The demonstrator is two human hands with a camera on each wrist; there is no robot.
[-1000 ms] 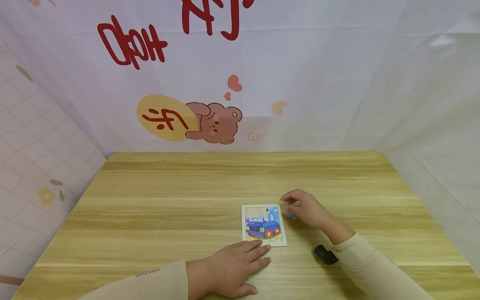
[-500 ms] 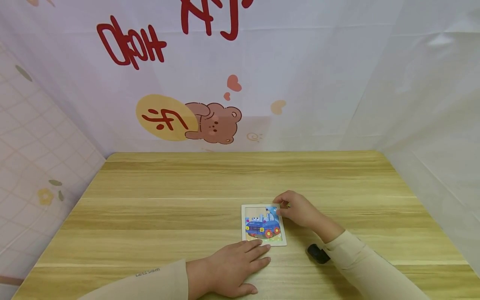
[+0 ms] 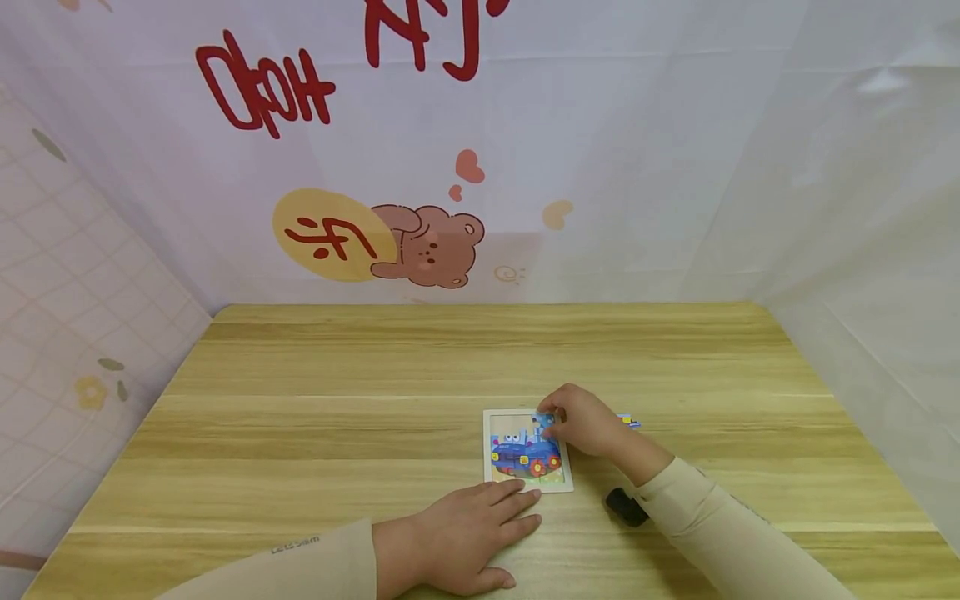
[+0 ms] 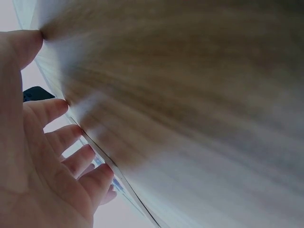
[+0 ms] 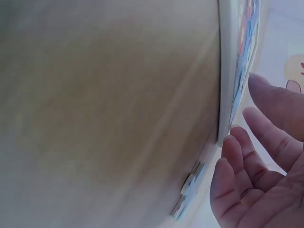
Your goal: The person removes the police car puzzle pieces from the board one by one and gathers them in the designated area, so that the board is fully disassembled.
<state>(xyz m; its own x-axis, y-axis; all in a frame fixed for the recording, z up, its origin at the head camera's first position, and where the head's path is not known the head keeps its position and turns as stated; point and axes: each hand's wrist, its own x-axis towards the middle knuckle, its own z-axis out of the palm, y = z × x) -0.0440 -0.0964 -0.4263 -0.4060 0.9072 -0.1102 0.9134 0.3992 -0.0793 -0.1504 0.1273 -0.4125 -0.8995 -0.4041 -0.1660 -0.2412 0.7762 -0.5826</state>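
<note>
A small picture puzzle in a white-edged frame [image 3: 564, 477] lies on the table, showing a blue cartoon vehicle with eyes and red wheels. A pale, bare patch [image 3: 510, 423] shows at its upper left. My right hand [image 3: 588, 421] is over the upper right corner, with thumb and index finger pinching a blue puzzle piece [image 3: 548, 421] there; the fingers partly hide it. Another blue and yellow piece [image 3: 628, 420] lies on the table behind the right hand, also seen edge-on as a loose piece [image 5: 187, 192] in the right wrist view. My left hand [image 3: 468, 537] lies flat, fingertips touching the frame's lower edge.
The wooden table [image 3: 337, 375] extends around the puzzle to a printed back curtain [image 3: 615, 150], with curtains at both sides. A black device [image 3: 626, 507] sits under the right wrist, moving with the arm.
My right hand has moved left from beside the puzzle onto its upper right corner. The blue and yellow piece behind it has come into view. My left hand has stayed still.
</note>
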